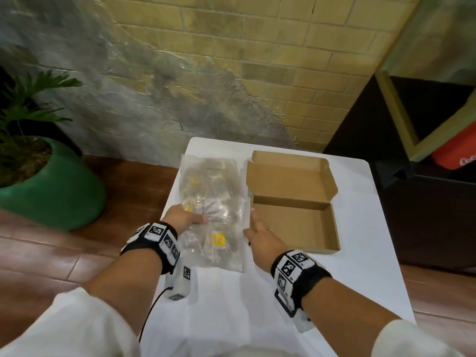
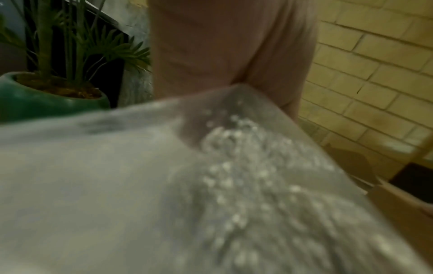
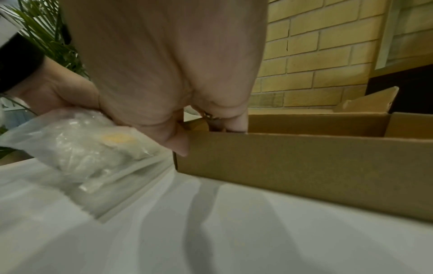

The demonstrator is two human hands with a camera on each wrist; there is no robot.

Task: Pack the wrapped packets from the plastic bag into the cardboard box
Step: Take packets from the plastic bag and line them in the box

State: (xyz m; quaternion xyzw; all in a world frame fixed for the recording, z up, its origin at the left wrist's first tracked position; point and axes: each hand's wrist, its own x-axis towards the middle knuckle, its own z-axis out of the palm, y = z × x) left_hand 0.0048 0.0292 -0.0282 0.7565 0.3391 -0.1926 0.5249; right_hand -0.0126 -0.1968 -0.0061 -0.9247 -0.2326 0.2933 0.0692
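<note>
On the white worktop [image 1: 360, 228], the open cardboard box [image 1: 293, 225] sits just right of the right hand [image 1: 262, 240], whose straight fingers [image 3: 236, 122] touch its left wall. The plastic bag [image 1: 213, 210] of wrapped packets [image 1: 218, 239] (yellow labels showing) lies flat between both hands; the left hand [image 1: 183, 217] grips its left edge, fingers curled around it.

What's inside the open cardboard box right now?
Nothing visible: the brown cardboard box shows only its bare floor in the head view. All wrapped packets remain in the clear plastic bag beside it. The right hand hides the near left corner.
</note>
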